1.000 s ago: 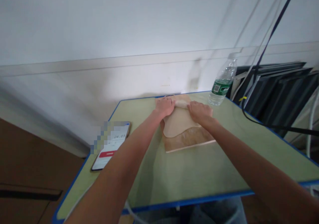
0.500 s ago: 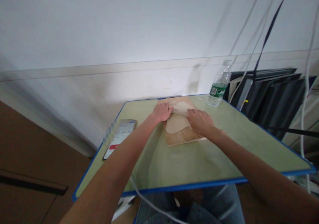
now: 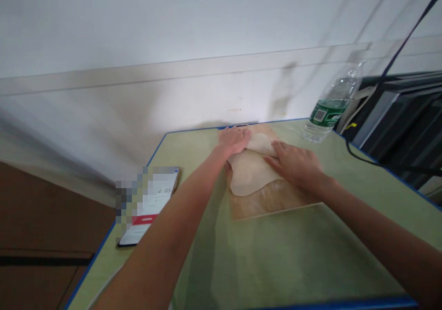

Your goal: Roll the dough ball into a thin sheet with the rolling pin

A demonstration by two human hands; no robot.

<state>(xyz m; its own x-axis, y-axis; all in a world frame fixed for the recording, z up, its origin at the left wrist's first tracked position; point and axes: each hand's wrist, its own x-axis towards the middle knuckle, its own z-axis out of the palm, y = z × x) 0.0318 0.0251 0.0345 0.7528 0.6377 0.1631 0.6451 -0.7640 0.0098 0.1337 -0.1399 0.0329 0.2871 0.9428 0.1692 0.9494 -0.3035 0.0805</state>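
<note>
A thin, pale sheet of dough (image 3: 252,174) lies on a wooden board (image 3: 265,202), its far part rolled up into a thick fold between my hands. My left hand (image 3: 235,140) is closed over the left end of that roll, fingers curled on top. At the right end, my right hand (image 3: 299,163) rests with its fingers over the roll and the thumb apart, lying toward the flat dough. Whether a rolling pin is inside the roll is hidden.
A phone (image 3: 152,204) with a running timer lies on the green table (image 3: 262,259), left of my forearm. A clear water bottle (image 3: 329,110) stands at the back right. Dark flat panels (image 3: 404,112) lean beyond the right edge. A white wall (image 3: 193,98) closes off the back.
My view has moved closer and turned slightly. The right thumb has spread away from its fingers, and both hands stay at the dough roll.
</note>
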